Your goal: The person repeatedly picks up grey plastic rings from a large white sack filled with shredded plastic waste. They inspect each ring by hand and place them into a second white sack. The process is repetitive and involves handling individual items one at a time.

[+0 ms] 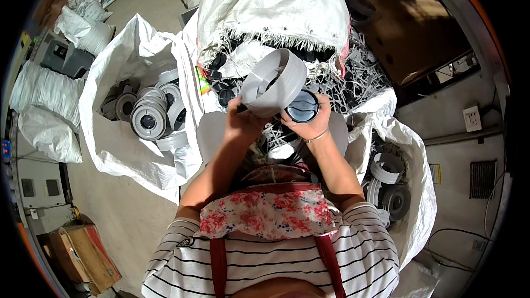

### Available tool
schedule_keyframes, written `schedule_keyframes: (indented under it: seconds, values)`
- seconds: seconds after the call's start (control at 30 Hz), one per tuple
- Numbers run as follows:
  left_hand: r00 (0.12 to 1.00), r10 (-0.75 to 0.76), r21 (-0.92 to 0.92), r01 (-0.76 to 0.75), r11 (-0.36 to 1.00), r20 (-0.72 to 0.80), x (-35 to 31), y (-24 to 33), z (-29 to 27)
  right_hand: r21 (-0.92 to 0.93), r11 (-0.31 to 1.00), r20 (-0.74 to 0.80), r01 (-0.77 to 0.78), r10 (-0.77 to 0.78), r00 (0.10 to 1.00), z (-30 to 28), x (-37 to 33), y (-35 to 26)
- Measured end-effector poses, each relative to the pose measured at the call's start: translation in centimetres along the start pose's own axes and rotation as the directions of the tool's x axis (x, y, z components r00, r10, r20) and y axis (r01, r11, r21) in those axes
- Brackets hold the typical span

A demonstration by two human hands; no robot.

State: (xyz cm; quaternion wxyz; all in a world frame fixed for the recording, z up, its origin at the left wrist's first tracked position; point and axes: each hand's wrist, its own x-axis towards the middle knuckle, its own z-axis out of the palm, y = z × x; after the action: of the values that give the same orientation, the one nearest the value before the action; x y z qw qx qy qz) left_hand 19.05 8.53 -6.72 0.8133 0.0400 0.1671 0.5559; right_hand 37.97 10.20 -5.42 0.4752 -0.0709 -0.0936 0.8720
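Observation:
In front of my lap, my left hand (242, 123) grips a wide grey plastic ring (290, 84) by its lower left side. The ring is tilted, with a small dark opening and an inner wall showing inside it. My right hand (316, 127) has its fingers wrapped round a black round cap (302, 107) with a shiny, dished face, held against the ring's lower right side. Whether the two parts touch is hard to tell. Below them, grey plastic strips and a small white piece (281, 151) lie between my knees.
To the left, an open white woven sack (99, 132) holds several grey ringed parts (149, 118). Another sack (420, 187) at right holds similar rings (387, 168). Ahead, a frayed white sack (270, 0) spills black parts beside grey strips (367, 72). A cardboard box (83, 254) stands lower left.

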Motion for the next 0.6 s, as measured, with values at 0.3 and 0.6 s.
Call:
schedule_keyframes:
  seconds: [0.3, 0.6]
  values:
    - [0.811, 0.534, 0.897, -0.396, 0.195, 0.241, -2.5, 3.6, 3.2, -0.636, 0.770, -0.192, 0.050, -0.220, 0.956, -2.2, -1.8, -2.4]
    - [0.909, 0.381, 0.978, -0.205, 0.047, 0.172, -3.5, 2.0, 3.3, -0.891, -0.426, 0.299, 0.159, -0.285, 0.911, 2.6, 1.9, -0.1]
